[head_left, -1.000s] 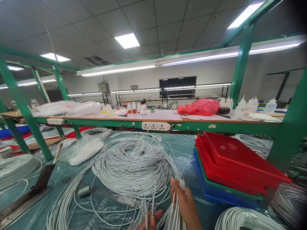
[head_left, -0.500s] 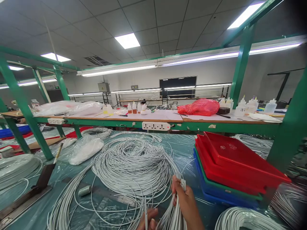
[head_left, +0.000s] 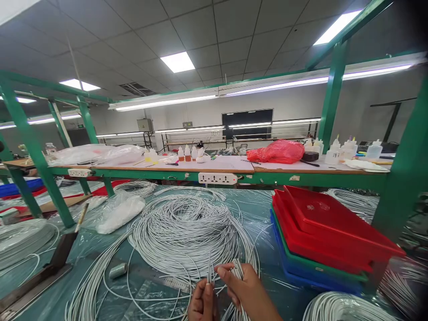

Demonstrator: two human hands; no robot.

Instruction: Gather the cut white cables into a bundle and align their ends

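Thin white-grey wire ends (head_left: 209,269) stand upright, pinched between the fingertips of both hands right in front of the big wire coil (head_left: 187,232). A bundle of cut wires (head_left: 238,272) of the same colour sits gripped in the right hand (head_left: 245,290), ends fanned upward, just right of the upright ends. The left hand (head_left: 200,303) holds the upright ends from below. The coil itself lies flat, loose and round, on the plastic-covered surface (head_left: 257,209), strands trailing off toward the near left.

Left hand (head_left: 202,303) pinched upright, right hand (head_left: 245,290) curled beside it
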